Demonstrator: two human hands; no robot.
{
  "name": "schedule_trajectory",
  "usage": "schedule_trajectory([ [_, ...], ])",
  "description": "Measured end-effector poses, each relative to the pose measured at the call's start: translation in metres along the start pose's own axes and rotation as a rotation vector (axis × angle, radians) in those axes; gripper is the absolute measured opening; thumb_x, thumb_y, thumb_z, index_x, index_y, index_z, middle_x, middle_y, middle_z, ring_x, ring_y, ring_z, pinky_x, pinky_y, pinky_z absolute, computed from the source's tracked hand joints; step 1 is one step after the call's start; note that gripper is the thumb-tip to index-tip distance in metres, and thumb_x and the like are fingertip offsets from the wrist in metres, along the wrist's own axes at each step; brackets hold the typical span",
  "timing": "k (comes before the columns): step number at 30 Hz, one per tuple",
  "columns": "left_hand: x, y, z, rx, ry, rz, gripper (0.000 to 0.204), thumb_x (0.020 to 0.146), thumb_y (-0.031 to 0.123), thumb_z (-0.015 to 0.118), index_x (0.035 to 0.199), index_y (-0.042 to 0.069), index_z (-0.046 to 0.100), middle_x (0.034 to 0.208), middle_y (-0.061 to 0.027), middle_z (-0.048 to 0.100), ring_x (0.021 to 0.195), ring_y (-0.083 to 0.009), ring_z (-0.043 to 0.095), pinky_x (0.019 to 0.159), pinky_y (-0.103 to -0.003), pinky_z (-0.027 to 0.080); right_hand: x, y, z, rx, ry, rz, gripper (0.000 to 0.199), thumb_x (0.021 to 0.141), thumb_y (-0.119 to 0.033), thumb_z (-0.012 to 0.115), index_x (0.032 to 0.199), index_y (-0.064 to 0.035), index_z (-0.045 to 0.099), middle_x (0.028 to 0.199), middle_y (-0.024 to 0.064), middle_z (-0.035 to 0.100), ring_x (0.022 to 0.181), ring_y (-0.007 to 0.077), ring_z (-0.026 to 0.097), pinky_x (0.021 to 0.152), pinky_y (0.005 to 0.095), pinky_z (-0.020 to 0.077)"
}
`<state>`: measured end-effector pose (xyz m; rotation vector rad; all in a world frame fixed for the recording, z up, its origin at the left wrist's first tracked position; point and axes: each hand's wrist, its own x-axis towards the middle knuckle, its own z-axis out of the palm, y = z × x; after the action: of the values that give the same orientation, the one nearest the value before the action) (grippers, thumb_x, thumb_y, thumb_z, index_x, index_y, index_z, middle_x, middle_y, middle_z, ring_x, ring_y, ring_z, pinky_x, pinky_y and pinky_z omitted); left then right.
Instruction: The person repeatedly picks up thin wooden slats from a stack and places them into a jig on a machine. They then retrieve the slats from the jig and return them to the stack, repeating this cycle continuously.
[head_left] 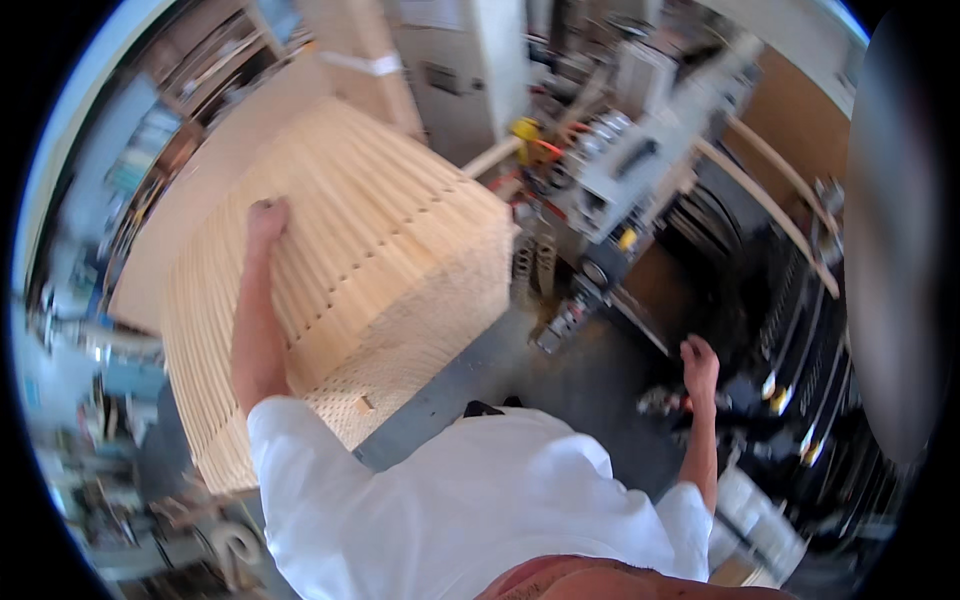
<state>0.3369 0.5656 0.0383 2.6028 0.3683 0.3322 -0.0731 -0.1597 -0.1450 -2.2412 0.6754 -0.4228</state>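
A big stack of pale wooden strips [340, 215] stands at my left, with a row of small dark holes across its top. My left hand [268, 218] rests over the far left part of this stack, its fingers curled down against the wood. Whether a strip is gripped there is hidden. Away from the stack, my right hand [698, 358] hangs in the air on the right, fingers bent together, and nothing shows in it. The picture is somewhat blurred by motion.
To the right of the stack stands a grey machine [615, 180] with a long metal arm. Dark hoses or cables [710, 215] lie beyond it. A small wood piece [363, 404] sticks out of the stack's near side. Shelves [215, 65] are at the far left.
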Motion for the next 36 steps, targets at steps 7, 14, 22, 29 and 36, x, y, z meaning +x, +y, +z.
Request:
schedule_trajectory([
  [7,-0.174,0.170,-0.026,-0.332,0.243,0.536,0.047,0.099,0.028,0.056,0.133,-0.004,0.051,0.128,-0.0214,0.058,0.113,-0.0296,0.059,0.093,-0.038,0.050,-0.081,0.026,-0.048,0.025,0.195,0.182,0.029,0.090,-0.018,0.066,0.115,-0.0022,0.066,0.102,0.0158,0.068,0.095,0.0295,0.066,0.082,0.0375,0.0517],
  [14,-0.443,0.284,0.116,-0.717,-0.540,0.929,0.028,0.098,0.013,0.054,0.116,-0.007,0.061,0.107,-0.0172,0.066,0.090,-0.0216,0.064,0.077,-0.030,0.053,-0.228,0.090,-0.123,-0.222,0.497,0.165,0.029,0.085,-0.017,0.067,0.111,-0.0043,0.064,0.103,0.0159,0.065,0.099,0.0360,0.062,0.085,0.0441,0.0508],
  [22,-0.667,0.300,0.257,-0.363,-1.456,1.065,0.032,0.096,0.017,0.060,0.119,-0.005,0.061,0.091,-0.0085,0.067,0.079,-0.0135,0.064,0.070,-0.026,0.052,-0.532,0.207,-0.261,-0.937,0.849,0.978,0.030,0.079,-0.015,0.066,0.107,-0.0058,0.062,0.105,0.0138,0.064,0.102,0.0334,0.060,0.086,0.0446,0.0472],
  [29,-0.722,0.327,0.287,-0.243,-1.590,1.221,0.032,0.095,0.016,0.061,0.118,-0.006,0.062,0.091,-0.0094,0.068,0.079,-0.0131,0.064,0.072,-0.027,0.052,-0.656,0.231,-0.260,-0.980,0.835,1.264,0.025,0.083,-0.016,0.065,0.107,-0.0099,0.059,0.102,0.0119,0.065,0.101,0.0322,0.061,0.086,0.0467,0.0466],
  [36,-0.671,0.360,0.344,-0.318,-1.398,1.248,0.029,0.091,0.019,0.064,0.113,-0.001,0.066,0.096,-0.0134,0.071,0.087,-0.0194,0.068,0.080,-0.031,0.053,-0.661,0.225,-0.253,-0.963,0.966,0.999,0.018,0.083,-0.019,0.069,0.096,-0.0095,0.063,0.087,0.0138,0.063,0.085,0.0359,0.061,0.071,0.0475,0.0479],
])
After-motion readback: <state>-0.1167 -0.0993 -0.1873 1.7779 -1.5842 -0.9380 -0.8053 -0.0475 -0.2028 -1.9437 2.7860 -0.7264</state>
